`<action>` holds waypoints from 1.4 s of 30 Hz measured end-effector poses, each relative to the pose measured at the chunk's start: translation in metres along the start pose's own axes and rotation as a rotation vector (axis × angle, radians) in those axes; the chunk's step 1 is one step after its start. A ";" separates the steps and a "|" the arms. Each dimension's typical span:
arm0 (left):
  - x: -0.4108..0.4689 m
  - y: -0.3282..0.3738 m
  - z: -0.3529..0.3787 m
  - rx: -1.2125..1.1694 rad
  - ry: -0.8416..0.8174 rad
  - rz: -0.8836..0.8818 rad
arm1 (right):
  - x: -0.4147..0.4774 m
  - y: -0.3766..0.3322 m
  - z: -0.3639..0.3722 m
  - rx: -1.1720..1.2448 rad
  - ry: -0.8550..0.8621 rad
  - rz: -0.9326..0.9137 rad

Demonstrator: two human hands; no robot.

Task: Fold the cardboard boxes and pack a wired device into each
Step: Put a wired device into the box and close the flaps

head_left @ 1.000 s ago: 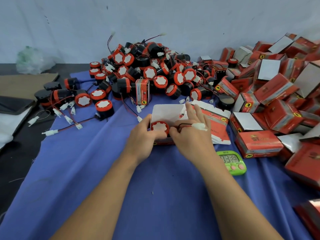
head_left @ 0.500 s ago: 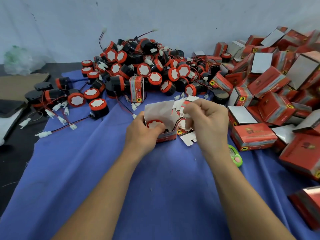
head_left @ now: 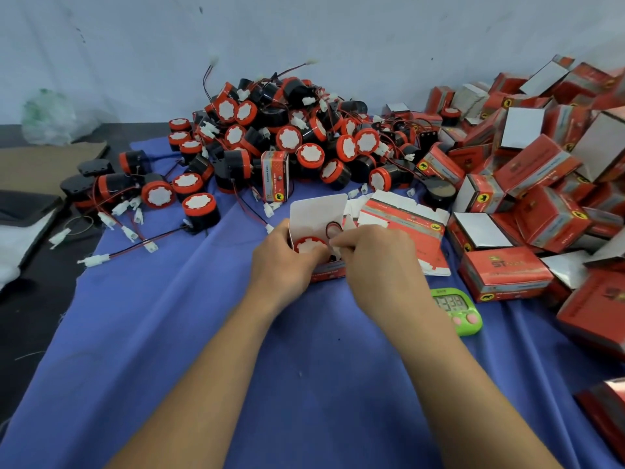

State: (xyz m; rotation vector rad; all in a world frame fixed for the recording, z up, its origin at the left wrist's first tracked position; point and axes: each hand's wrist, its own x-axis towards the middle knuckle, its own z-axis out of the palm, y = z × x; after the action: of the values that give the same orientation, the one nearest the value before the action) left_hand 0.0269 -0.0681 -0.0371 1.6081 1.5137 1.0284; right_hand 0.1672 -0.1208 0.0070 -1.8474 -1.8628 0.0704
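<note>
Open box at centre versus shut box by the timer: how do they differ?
White flap up on the open box; flaps closed on the shut box. The open box shows a device; the shut box's inside is hidden. The left grip holds the open box; none touches the shut box. Both are red.

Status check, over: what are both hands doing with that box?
Left hand grips open box, device inside. Right hand pinches wire. Flat cartons beside, not obstructing.

Packing workshop: a bench under a blue cloth (head_left: 169,333) against a bare wall (head_left: 304,35) carries heaped identical wired devices (head_left: 291,140), stacked red printed boxes (head_left: 541,157) and a green timer (head_left: 456,309).
</note>
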 end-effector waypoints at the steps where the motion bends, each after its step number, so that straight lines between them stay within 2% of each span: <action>1: 0.000 0.000 0.000 -0.002 0.003 0.000 | -0.003 -0.006 0.002 -0.138 0.005 -0.045; 3: 0.001 0.001 0.001 -0.016 0.006 -0.010 | -0.008 -0.016 0.005 -0.320 0.037 -0.078; 5: 0.000 0.002 0.001 -0.017 0.007 -0.020 | -0.010 -0.022 0.004 -0.395 0.030 -0.069; 10: -0.001 0.003 -0.001 -0.048 -0.014 -0.026 | -0.007 -0.022 0.000 -0.372 -0.198 -0.083; 13: 0.000 0.002 0.000 -0.049 -0.019 -0.027 | -0.002 -0.011 -0.004 -0.291 -0.252 -0.003; 17: -0.002 0.001 0.000 -0.055 -0.025 -0.028 | -0.001 -0.005 -0.001 -0.213 -0.309 -0.016; 19: -0.001 0.001 -0.002 -0.072 -0.028 -0.035 | -0.003 -0.001 0.002 -0.113 -0.240 -0.033; 22: 0.001 0.000 -0.004 -0.076 -0.044 -0.032 | -0.006 0.009 0.002 0.151 0.046 -0.051; 24: 0.000 0.001 -0.004 -0.088 -0.058 -0.043 | -0.004 0.013 -0.001 0.338 0.247 0.041; 26: 0.000 0.001 -0.004 -0.089 -0.068 -0.059 | 0.001 0.018 0.000 0.444 0.361 0.165; 27: 0.001 0.001 -0.005 -0.087 -0.076 -0.065 | 0.004 0.023 0.003 0.519 0.351 0.230; 29: 0.002 0.001 -0.007 -0.106 -0.117 -0.066 | 0.009 0.031 0.009 0.718 0.164 0.336; 31: 0.002 0.001 -0.008 -0.131 -0.176 -0.054 | 0.010 0.032 0.015 0.836 -0.075 0.350; 32: 0.000 0.002 -0.009 -0.128 -0.198 -0.042 | 0.009 0.030 0.018 0.871 -0.139 0.317; 35: -0.005 0.006 -0.011 -0.143 -0.287 0.023 | 0.010 0.029 0.026 0.882 -0.157 0.250; 38: -0.006 0.007 -0.022 -0.441 -0.416 0.008 | 0.012 0.033 0.031 0.878 -0.144 0.283; 40: -0.002 0.005 -0.029 -0.555 -0.402 -0.030 | 0.012 0.035 0.034 0.936 -0.140 0.304; 42: 0.002 0.001 -0.030 -0.489 -0.378 -0.028 | 0.012 0.035 0.036 0.972 -0.114 0.305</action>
State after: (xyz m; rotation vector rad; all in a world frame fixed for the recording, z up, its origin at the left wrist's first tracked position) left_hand 0.0008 -0.0675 -0.0226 1.3318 0.9406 0.9249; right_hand 0.1866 -0.0953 -0.0336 -1.3873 -1.2116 1.0074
